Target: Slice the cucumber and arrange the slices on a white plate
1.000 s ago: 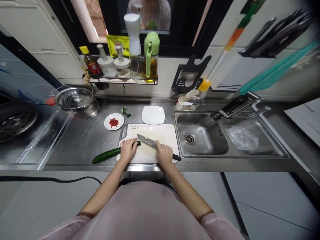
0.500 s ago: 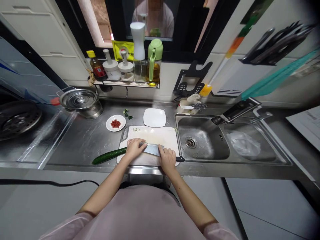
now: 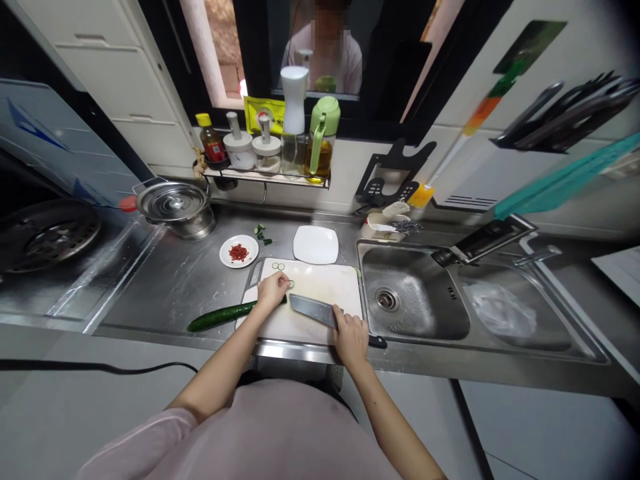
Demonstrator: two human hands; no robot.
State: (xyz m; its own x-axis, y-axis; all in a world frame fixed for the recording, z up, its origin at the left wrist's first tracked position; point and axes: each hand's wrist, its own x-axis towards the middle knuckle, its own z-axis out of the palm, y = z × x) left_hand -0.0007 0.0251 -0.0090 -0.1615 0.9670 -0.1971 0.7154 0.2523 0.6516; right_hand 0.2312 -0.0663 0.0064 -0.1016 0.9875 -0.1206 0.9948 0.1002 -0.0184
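Note:
A white cutting board (image 3: 320, 283) lies on the steel counter in front of me. A long green cucumber (image 3: 220, 315) lies across its left edge. My left hand (image 3: 273, 291) sits over the cucumber's cut end, fingers pinched on a thin cucumber slice (image 3: 291, 284). Two more slices (image 3: 278, 266) lie at the board's far left corner. My right hand (image 3: 351, 337) is closed round the black handle of a broad knife (image 3: 314, 309), whose blade lies low over the board, pointing left, a little apart from the cucumber.
Behind the board are a small plate of chopped red chilli (image 3: 239, 251), green cucumber ends (image 3: 261, 235) and an empty white square plate (image 3: 315, 244). A lidded steel pot (image 3: 175, 207) stands at the left, a double sink (image 3: 415, 300) at the right, a shelf of bottles (image 3: 273, 150) at the back.
The knife has drawn back to the right, off the cucumber. My left hand has lifted from holding the cucumber and picked a slice from beside the blade. The camera has tilted.

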